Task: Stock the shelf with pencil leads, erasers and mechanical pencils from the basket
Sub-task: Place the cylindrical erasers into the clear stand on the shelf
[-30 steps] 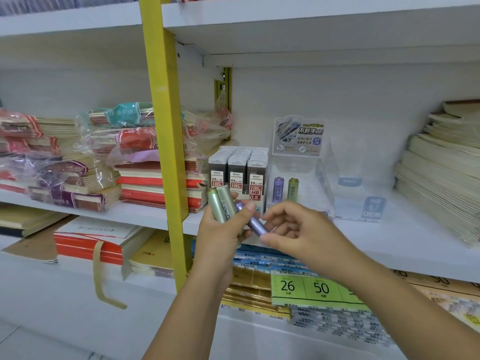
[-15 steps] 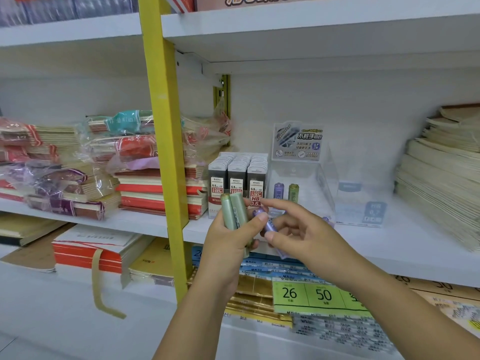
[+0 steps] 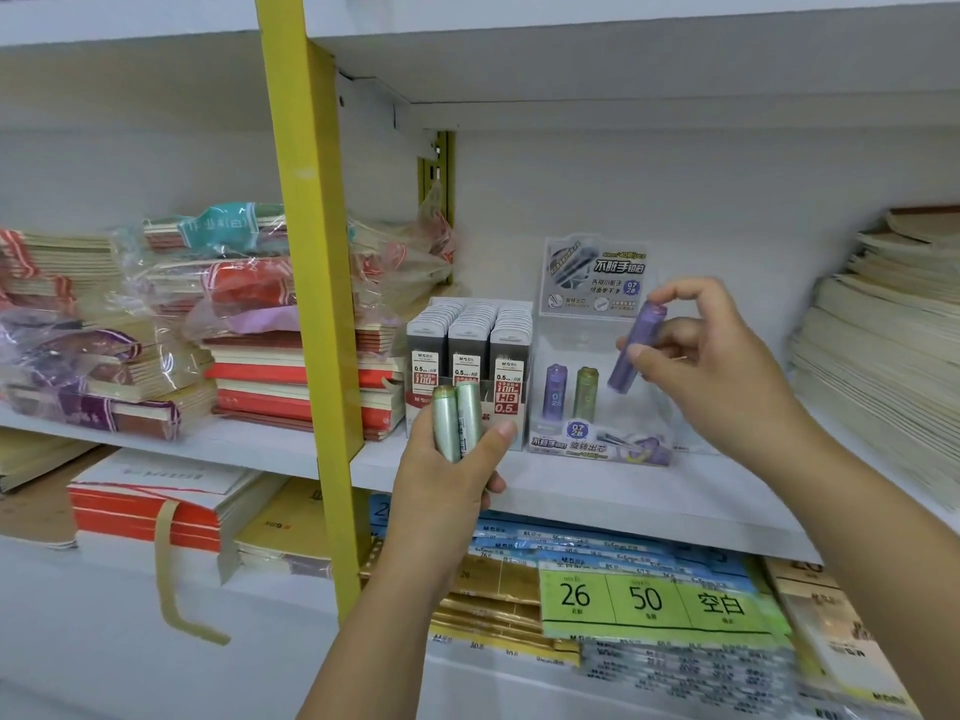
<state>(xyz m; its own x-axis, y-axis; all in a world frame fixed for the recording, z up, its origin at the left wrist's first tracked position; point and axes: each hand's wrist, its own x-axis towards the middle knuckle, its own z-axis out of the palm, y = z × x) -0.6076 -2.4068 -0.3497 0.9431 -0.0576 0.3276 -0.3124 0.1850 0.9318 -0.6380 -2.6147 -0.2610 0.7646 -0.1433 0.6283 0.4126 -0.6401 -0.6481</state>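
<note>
My left hand [image 3: 447,491] grips two pale green lead tubes [image 3: 457,420] upright, in front of the shelf edge. My right hand [image 3: 717,366] pinches a purple lead tube [image 3: 635,348], tilted, above the clear display box [image 3: 602,407] on the middle shelf. Inside that box stand one purple tube [image 3: 554,389] and one green tube [image 3: 586,392]. To the box's left is a tray of grey 0.5 HB lead cases [image 3: 470,350]. The basket is not in view.
A yellow upright post [image 3: 311,304] divides the shelf [image 3: 597,491]. Wrapped notebook stacks [image 3: 218,324] lie to its left, and paper stacks [image 3: 883,345] fill the right end. Price tags and paper pads [image 3: 649,600] lie on the lower shelf.
My right hand has pulled the purple tube out of my left hand and carried it up and right to the clear display box. My left hand keeps the two green tubes.
</note>
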